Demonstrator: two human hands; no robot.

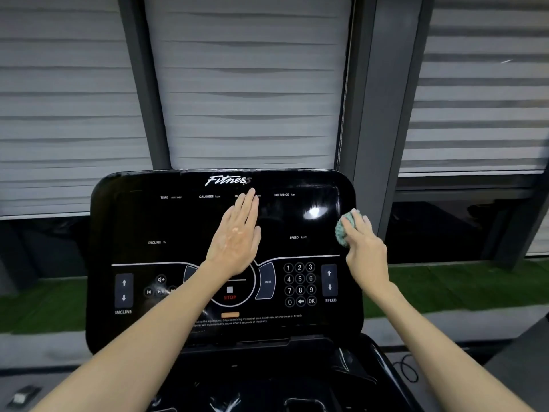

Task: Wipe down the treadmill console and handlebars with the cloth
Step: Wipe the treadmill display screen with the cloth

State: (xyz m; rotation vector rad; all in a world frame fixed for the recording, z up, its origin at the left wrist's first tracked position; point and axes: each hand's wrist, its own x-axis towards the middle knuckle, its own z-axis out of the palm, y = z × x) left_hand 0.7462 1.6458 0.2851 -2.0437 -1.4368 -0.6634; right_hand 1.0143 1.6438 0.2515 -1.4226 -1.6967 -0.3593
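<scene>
The glossy black treadmill console fills the middle of the view, with a keypad, STOP button and arrow keys along its lower part. My left hand lies flat on the centre of the display, fingers straight and together, pointing up. My right hand grips a bunched green cloth and holds it against the console's right edge, near the SPEED label. The handlebars are not in sight.
Grey slatted blinds and dark window frames stand close behind the console. Below it is the black tray section of the treadmill. A green mat strip runs along the floor, and a black cable lies at lower right.
</scene>
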